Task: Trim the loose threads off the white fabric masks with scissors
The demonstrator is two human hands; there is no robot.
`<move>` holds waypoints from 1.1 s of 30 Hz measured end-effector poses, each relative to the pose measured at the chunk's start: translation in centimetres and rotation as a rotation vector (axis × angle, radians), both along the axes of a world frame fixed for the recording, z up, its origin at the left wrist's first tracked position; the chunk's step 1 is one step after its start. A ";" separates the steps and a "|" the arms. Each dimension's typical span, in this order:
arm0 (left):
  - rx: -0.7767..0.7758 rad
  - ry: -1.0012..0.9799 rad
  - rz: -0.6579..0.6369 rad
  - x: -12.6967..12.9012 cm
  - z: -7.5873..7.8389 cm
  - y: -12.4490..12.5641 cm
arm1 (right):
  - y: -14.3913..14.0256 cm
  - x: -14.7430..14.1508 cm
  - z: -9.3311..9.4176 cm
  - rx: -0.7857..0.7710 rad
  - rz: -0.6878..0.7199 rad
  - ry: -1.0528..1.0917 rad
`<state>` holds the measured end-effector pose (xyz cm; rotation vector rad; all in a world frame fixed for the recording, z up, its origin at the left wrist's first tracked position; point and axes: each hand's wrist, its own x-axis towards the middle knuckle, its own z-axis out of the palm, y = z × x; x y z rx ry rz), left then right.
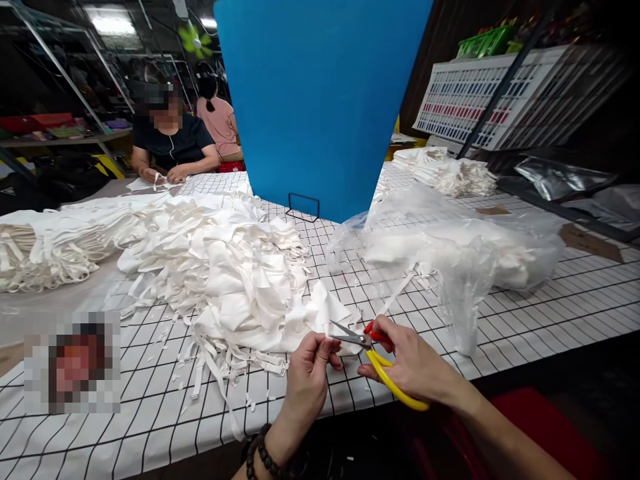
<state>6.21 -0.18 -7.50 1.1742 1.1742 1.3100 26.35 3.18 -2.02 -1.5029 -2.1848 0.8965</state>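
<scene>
Hands (360,373) over grid-patterned table (575,307), blue board (320,100) behind.

At the near edge of the white grid-lined table (575,313), the right hand (413,363) grips yellow-and-red-handled metal snips (373,353), blades parted beside the left hand (307,380), which pinches a white fabric piece (325,317) from the heaped white cloth pile (220,267).

No legible text, labels or numbers anywhere.
</scene>
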 end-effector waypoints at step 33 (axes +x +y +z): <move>-0.010 0.021 -0.176 -0.1 0.9 -0.5 | -0.3 -0.6 -1.0 0.200 0.052 -0.158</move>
